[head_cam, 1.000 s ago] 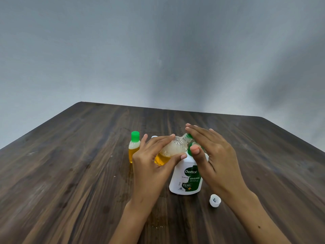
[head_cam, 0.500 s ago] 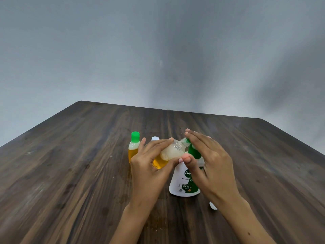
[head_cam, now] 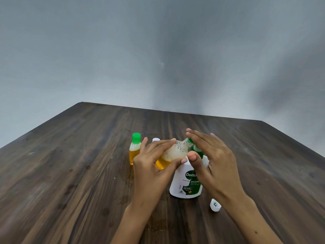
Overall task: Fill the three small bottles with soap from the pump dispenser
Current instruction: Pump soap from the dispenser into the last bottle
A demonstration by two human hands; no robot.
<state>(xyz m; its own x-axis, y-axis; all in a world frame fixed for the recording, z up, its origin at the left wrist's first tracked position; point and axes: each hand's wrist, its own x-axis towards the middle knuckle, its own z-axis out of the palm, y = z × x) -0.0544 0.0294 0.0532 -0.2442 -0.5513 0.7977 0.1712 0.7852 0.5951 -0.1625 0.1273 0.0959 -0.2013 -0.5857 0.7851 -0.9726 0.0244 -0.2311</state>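
Left hand (head_cam: pixel 149 166) fingers curled round tilted small bottle (head_cam: pixel 171 154), right hand (head_cam: pixel 213 159) fingers straight over pump dispenser (head_cam: pixel 186 184)

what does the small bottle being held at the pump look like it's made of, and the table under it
The small clear bottle in the left hand looks like thin transparent plastic: amber soap and white foam show through its wall. The dark brown table looks like wood or a wood-grain laminate, with streaked grain and a dull sheen; which one is unclear.

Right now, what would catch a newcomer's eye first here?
Mid-table, the left hand tilts a small open bottle, foamy over amber soap, against the green pump of the white dispenser, which the right hand covers. A green-capped bottle stands left; a loose white cap lies right.
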